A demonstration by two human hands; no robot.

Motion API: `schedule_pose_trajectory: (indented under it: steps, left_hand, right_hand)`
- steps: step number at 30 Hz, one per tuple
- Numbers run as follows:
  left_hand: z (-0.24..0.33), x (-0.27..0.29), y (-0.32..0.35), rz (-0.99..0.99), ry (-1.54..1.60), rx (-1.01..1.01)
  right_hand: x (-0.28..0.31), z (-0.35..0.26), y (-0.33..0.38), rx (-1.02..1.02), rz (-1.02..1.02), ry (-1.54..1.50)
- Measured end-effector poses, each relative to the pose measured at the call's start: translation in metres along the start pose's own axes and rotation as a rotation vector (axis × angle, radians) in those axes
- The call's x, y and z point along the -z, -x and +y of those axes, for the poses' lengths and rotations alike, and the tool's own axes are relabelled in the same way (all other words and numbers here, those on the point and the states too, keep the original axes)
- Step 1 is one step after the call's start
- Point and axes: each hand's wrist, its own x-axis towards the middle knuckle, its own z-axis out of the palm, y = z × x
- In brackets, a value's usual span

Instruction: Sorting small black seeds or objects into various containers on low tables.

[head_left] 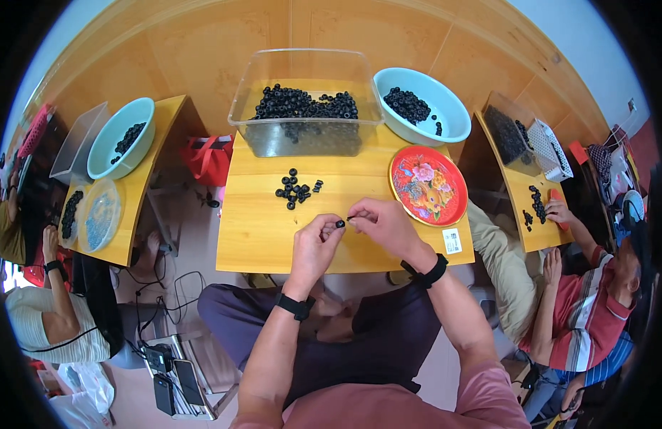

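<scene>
In the head view, the left grip (316, 242) is clamped on a round black piece (340, 224) above the bench (256, 225); the right pinches a small dark part (350, 219) just beside it. Best keep both aligned, fingertips steady. Loose black pieces (293, 180) lie beyond, before a clear bin (302, 146); the red tray (457, 179), near the right wrist, could get knocked.

You cannot make out the dark sliver (350, 219) in your right hand (384, 222): too small and partly covered. Your pink shirt (388, 411) runs off the lower edge; the white label (452, 241) bears print too tiny for you to read.
</scene>
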Motion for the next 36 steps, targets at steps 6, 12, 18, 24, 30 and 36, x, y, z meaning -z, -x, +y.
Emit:
schedule_pose_trajectory:
  steps: [6, 12, 18, 24, 30, 36]
  left_hand:
    - [0.000, 0.000, 0.001, -0.024, -0.059, -0.033]
    - [0.002, 0.001, 0.001, -0.010, -0.068, -0.050]
    - [0.002, 0.001, 0.001, -0.014, -0.081, -0.062]
    - [0.005, 0.002, 0.003, -0.026, -0.102, -0.097]
    - [0.004, 0.002, 0.005, -0.088, -0.060, -0.012]
    - [0.010, 0.006, 0.003, -0.074, -0.017, 0.000]
  right_hand:
    - [-0.008, 0.009, 0.006, 0.134, 0.077, 0.175]
    - [-0.011, 0.009, 0.009, 0.256, 0.133, 0.320]
    - [-0.013, 0.011, 0.010, 0.311, 0.135, 0.386]
    - [-0.015, 0.010, 0.010, 0.305, 0.130, 0.470]
    - [-0.016, 0.010, 0.006, 0.223, 0.124, 0.400]
    - [-0.017, 0.005, -0.001, 0.207, 0.085, 0.407]
